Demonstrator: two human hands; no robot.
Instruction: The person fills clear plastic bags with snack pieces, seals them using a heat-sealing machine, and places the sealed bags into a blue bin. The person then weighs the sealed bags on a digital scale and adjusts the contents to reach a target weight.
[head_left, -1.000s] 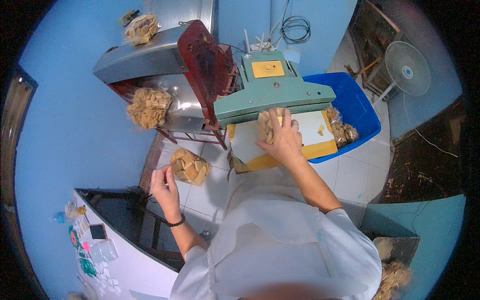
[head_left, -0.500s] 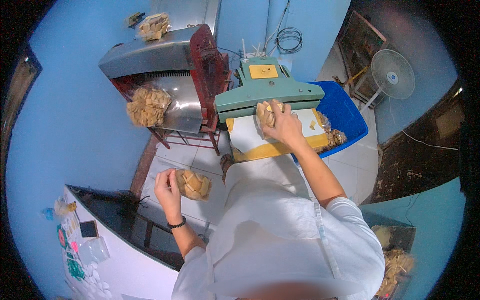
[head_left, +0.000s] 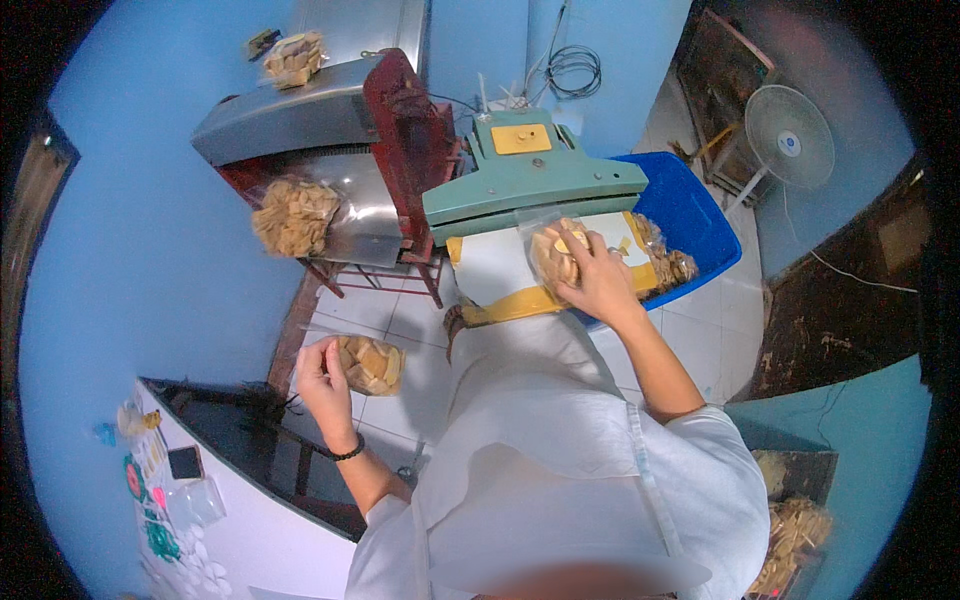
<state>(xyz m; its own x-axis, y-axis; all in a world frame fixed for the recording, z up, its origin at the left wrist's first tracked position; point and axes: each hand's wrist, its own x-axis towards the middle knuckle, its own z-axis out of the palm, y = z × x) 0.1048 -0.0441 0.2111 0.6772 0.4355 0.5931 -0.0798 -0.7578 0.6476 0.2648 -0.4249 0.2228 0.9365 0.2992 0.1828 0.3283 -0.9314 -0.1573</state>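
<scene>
My left hand [head_left: 323,378] pinches the top of a clear bag of tan chips [head_left: 370,365] that hangs over the tiled floor at my left. My right hand [head_left: 602,280] grips another chip bag [head_left: 553,255] on the white board with yellow tape [head_left: 485,272]. This board sticks out in front of a green sealing machine [head_left: 530,183]. The right bag's clear top lies just below the machine's long bar. Beside the board a blue tub [head_left: 702,220] holds bagged chips [head_left: 680,268].
A red and steel machine [head_left: 393,110] bears chip bags [head_left: 295,215] at left. A white table [head_left: 240,510] with small items is at lower left. A standing fan [head_left: 790,135] is at right. More chips [head_left: 790,545] sit at lower right.
My right hand and its bag have shifted right and toward me from the sealing bar, showing the bag's clear top. My left hand has moved slightly left with its bag.
</scene>
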